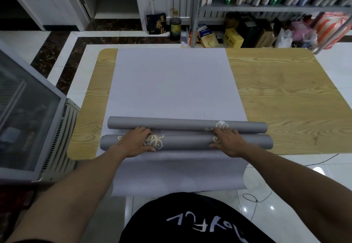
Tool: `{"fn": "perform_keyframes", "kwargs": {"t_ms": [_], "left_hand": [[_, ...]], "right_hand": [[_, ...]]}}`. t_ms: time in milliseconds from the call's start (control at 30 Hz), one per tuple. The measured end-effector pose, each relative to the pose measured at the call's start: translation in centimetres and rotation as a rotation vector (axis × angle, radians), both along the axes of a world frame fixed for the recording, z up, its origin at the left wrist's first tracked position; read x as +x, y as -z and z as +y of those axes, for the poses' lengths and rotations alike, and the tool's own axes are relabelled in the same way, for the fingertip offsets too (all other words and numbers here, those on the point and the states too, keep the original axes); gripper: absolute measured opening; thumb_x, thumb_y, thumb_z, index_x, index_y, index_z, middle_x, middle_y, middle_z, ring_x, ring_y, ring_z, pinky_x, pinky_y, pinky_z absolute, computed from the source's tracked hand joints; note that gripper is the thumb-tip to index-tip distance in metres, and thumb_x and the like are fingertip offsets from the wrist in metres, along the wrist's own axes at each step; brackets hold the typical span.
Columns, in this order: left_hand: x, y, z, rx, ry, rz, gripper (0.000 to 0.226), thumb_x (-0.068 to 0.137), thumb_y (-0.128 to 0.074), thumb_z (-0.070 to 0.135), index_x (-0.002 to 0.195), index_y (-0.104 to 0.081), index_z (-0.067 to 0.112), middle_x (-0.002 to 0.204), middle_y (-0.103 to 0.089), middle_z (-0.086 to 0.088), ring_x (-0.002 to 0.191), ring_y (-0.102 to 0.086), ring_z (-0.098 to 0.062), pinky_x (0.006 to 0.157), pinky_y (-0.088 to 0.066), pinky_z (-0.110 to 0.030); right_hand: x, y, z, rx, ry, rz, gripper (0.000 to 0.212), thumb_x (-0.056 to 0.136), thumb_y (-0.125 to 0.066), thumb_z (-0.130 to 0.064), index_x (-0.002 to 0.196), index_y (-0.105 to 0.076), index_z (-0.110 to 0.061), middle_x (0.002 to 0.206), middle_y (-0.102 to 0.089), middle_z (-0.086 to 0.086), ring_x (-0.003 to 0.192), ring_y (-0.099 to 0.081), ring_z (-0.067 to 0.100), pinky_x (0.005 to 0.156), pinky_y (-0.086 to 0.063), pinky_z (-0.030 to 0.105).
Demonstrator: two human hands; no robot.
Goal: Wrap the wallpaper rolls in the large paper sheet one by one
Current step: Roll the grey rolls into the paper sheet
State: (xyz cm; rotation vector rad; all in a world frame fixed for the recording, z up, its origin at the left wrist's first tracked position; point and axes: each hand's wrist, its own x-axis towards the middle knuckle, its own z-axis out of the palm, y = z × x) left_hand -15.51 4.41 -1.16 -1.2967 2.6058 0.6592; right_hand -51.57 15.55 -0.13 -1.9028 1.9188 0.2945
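Left hand [136, 142] and right hand [229, 144] curl fingers [145, 130] and thumbs round the near wallpaper roll [186, 143].

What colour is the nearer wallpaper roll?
The nearer roll is grey with gold-white scrollwork; head view.

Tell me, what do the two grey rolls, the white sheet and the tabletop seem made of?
Near roll and far roll: matte grey wallpaper, paper or vinyl, with printed gold-and-white scrolls. White sheet: thin matte paper; its near end droops over the edge. Tabletop: smooth wood or wood-look laminate, bold grain.
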Motion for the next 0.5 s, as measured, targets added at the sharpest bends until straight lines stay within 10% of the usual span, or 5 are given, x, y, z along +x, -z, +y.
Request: {"fn": "perform_keyframes", "kwargs": {"t_ms": [200,367,500], "left_hand": [[0.13,-0.02,-0.30,0.051,-0.016,0.022,0.051,0.083,-0.059,0.058,0.118,-0.058,0.021,0.111,-0.057,0.000,0.103,-0.053,-0.021,0.086,-0.045,-0.037],[-0.03,-0.35,0.09,0.037,-0.054,0.013,0.049,0.084,-0.054,0.063,0.113,-0.047,0.024,0.108,-0.061,0.000,0.092,-0.056,-0.022,0.077,-0.047,-0.039],[-0.12,-0.16,0.23,-0.013,-0.016,0.050,0.063,0.073,-0.066,0.066,0.114,-0.051,0.020,0.110,-0.049,0.006,0.101,-0.047,-0.015,0.083,-0.043,-0.035]], "right_hand": [[-0.19,0.33,0.30,-0.003,-0.043,0.046,0.130,0.046,-0.011,-0.100,0.147,-0.028,-0.020,0.149,-0.029,0.003,0.137,-0.027,0.027,0.113,-0.022,0.047],[-0.07,0.70,0.22,-0.061,0.019,0.000,0.086,0.075,-0.052,-0.075,0.135,-0.033,-0.016,0.137,-0.050,0.009,0.129,-0.042,0.028,0.106,-0.026,0.046],[-0.02,0.12,0.17,-0.040,0.004,0.015,0.094,0.074,-0.021,-0.087,0.135,-0.038,-0.018,0.136,-0.051,0.005,0.128,-0.042,0.026,0.107,-0.025,0.045]]}}
